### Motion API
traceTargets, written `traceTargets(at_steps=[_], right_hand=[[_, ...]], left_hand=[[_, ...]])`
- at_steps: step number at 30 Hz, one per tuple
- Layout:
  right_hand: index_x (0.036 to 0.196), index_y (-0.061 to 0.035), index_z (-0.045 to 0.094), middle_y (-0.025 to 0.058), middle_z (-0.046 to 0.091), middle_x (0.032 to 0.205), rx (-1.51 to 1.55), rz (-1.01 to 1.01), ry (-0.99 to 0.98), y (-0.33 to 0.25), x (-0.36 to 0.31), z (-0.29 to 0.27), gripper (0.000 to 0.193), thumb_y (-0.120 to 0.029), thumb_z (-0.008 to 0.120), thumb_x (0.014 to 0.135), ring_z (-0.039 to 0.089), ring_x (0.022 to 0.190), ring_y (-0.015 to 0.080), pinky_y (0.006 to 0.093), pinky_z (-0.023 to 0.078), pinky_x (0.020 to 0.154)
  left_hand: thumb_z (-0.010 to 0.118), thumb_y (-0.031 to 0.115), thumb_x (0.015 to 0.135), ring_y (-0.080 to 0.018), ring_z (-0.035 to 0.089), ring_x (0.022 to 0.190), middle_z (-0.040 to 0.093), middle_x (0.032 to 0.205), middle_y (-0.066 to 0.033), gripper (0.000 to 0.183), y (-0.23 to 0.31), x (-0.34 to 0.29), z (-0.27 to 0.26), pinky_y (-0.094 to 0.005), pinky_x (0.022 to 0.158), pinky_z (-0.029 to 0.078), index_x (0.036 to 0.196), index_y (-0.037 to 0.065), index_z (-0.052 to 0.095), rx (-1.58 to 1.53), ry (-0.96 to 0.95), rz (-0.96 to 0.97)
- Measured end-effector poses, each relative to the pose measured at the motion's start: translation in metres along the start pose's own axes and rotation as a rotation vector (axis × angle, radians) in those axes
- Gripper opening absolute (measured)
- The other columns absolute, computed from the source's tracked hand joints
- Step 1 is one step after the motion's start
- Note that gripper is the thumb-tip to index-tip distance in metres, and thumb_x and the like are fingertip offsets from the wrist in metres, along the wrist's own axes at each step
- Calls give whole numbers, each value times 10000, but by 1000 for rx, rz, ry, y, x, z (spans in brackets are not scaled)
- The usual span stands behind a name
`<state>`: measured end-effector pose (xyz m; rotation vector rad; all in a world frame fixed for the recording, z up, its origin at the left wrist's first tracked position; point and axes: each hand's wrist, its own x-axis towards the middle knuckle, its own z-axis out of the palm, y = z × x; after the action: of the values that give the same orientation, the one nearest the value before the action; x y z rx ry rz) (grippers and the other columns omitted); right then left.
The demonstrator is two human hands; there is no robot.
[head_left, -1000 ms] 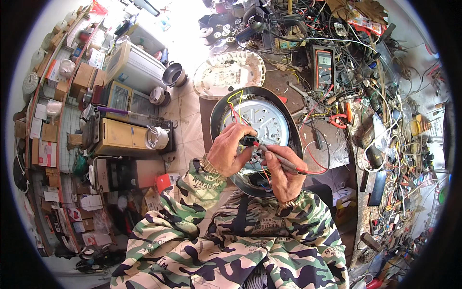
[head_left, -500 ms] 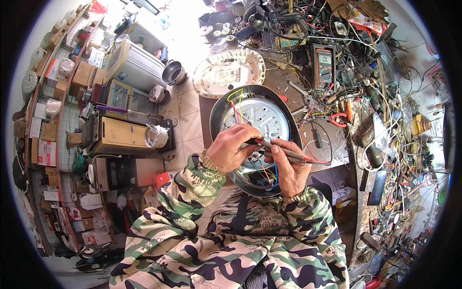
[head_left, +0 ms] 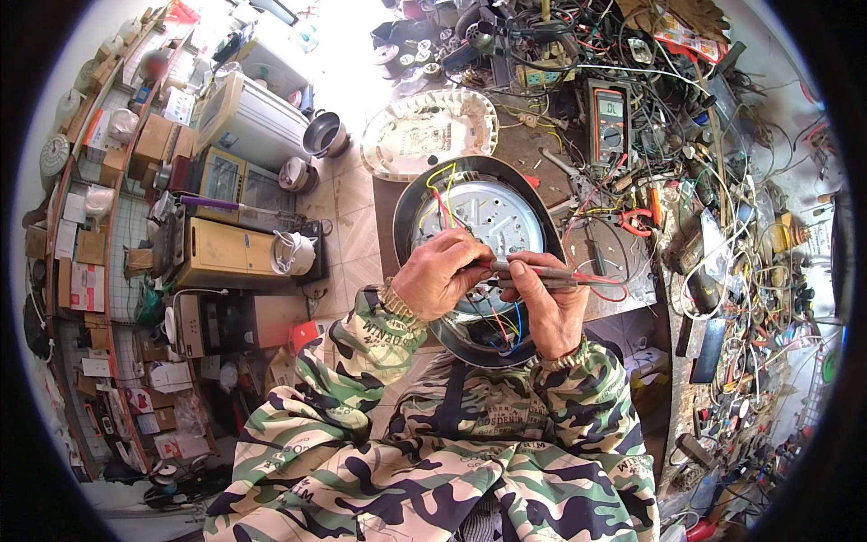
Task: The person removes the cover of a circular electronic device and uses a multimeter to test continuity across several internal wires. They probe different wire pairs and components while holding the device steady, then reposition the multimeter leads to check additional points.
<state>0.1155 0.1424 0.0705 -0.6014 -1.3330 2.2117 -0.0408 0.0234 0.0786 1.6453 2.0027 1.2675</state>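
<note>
A round black appliance base (head_left: 477, 210) lies upside down on the bench edge, its silver plate and coloured wires showing. Over its lower half my left hand (head_left: 440, 274) grips the tips of two thin meter probes (head_left: 542, 276). From the right, my right hand (head_left: 553, 307) holds the same probes by their shafts, thumb on top. Red and black leads run off to the right from the probes. Both sleeves are camouflage cloth. The probe tips are hidden under my left fingers.
A multimeter (head_left: 609, 122) stands at the back of the bench among tangled cables and red pliers (head_left: 636, 220). A white oval lid (head_left: 428, 132) lies behind the base. To the left, the floor holds boxes, a yellow case (head_left: 219, 253) and small appliances.
My right hand has risen from below the base to level with my left hand. The probes now lie more level, both hands close together over the base.
</note>
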Motion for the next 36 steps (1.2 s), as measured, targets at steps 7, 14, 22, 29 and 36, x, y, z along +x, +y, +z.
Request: traceTargets(at_steps=[7,14,22,29,36], right_hand=[[1128,58,661,115,715,977,9,0,17,6,-5,1,244,-117,673,958,663,771,136,259,543,691],[1123,56,666,124,717,936,18,47,8,4,0,-2,258,-141,679,956,667,755,146,265,545,690],[1198,75,619,137,705,990,74,-1,56,15,-11,1,283,-105,633,979,666,833,162,277,541,760],[1193,75,622,133,704,991,60,-3,75,17,-12,1,288,-116,639,979,670,829,163,279,544,763],[1178,72,635,136,713,961,49,34,71,15,-10,-1,293,-133,659,969,671,805,161,281,547,751]], left_hand=[[773,21,785,-303,653,820,642,884,-109,250,-7,3,-1,-378,721,530,1009,33,662,-15,28,87],[797,30,762,-286,670,827,655,904,-107,265,-12,2,0,-365,710,546,996,38,672,23,18,99],[803,21,761,-277,679,878,671,933,-98,271,-11,5,0,-360,752,557,999,41,675,24,17,91],[804,-10,749,-272,684,892,673,939,-98,268,-9,7,0,-353,761,559,983,35,683,12,-3,56],[801,-11,748,-274,686,892,678,938,-100,271,-12,5,-1,-353,759,560,988,38,684,1,-31,41]])
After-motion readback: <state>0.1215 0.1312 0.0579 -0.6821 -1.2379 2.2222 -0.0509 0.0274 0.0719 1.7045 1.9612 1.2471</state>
